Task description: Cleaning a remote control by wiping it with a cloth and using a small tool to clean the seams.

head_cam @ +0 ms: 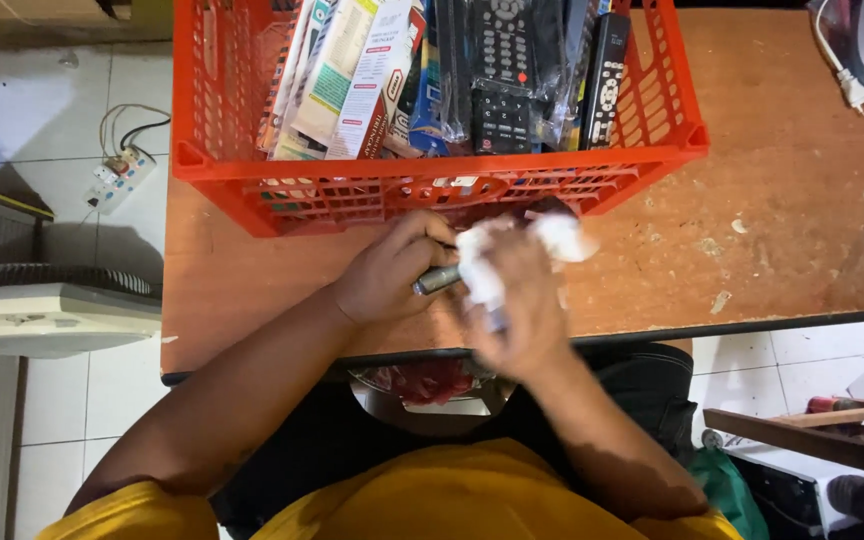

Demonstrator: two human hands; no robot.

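My left hand point(392, 270) is closed around a dark slim remote control point(438, 279) held just above the wooden table's front edge. My right hand point(517, 300), blurred by motion, presses a crumpled white cloth point(564, 238) against that remote. Both hands sit right in front of a red plastic crate point(432, 190) filled with several remote controls point(502, 70) and flat boxed packages point(352, 70).
The worn wooden table point(802, 200) stretches to the right with white flecks on it. A white plug and cable point(845, 82) lie at the far right corner. On the tiled floor to the left are a power strip point(120, 175) and a white fan point(47, 310).
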